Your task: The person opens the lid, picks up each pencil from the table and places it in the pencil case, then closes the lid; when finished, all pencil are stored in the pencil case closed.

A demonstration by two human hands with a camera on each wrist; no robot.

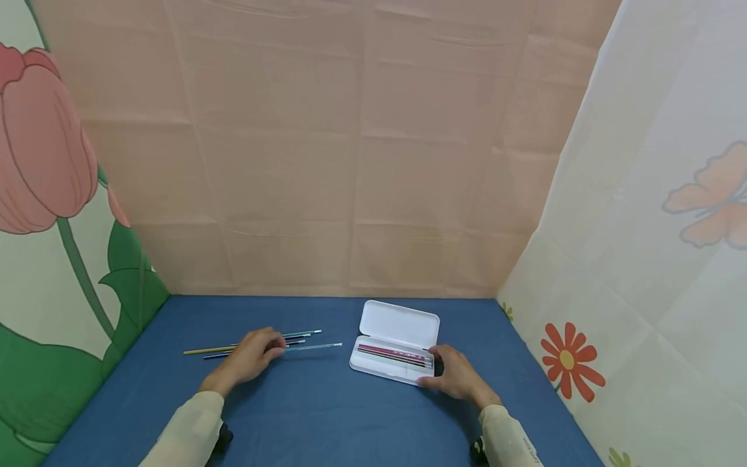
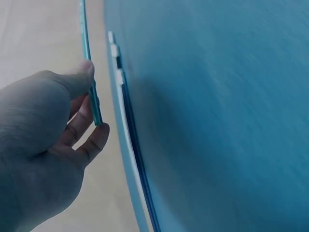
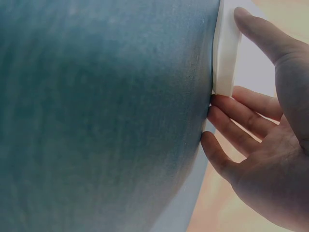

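In the head view, my left hand (image 1: 253, 355) pinches a teal pencil (image 1: 318, 346) between thumb and fingers. The pencil points right, held above several loose pencils (image 1: 217, 351) on the blue table. The left wrist view shows the teal pencil (image 2: 85, 41) clear of the others, whose pale ends (image 2: 115, 50) lie beside it. To the right, a white pencil case (image 1: 379, 371) stands with its lid (image 1: 399, 323) raised. Red and dark pencils (image 1: 392, 354) lie inside it. My right hand (image 1: 458, 376) holds the case's right end, thumb at the near edge, fingers around the far corner.
A blue cloth (image 1: 327, 415) covers the table. Behind it hangs a tan sheet (image 1: 350, 162). Printed curtains flank the table, with a tulip (image 1: 47, 143) on the left one and a red flower (image 1: 567, 360) on the right.
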